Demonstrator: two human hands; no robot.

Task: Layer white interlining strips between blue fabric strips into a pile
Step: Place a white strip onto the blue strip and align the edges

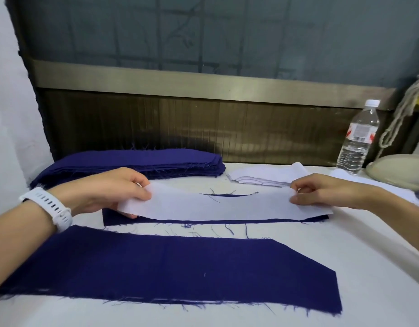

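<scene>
A white interlining strip (218, 206) stretches across the middle of the table. My left hand (114, 192) pinches its left end and my right hand (321, 191) pinches its right end. Under it lies a blue fabric strip (203, 221), of which only the front edge and a sliver at the top show. A second, wider blue strip (180, 270) lies flat nearer to me. At the back left sits a stack of blue fabric strips (142, 162). A small pile of white interlining strips (269, 177) lies at the back right.
A clear water bottle (358, 138) stands at the back right beside a pale rounded object (397, 172) with a rope hanging above it. The white table (345, 244) ends at a dark wall panel behind. A white watch is on my left wrist.
</scene>
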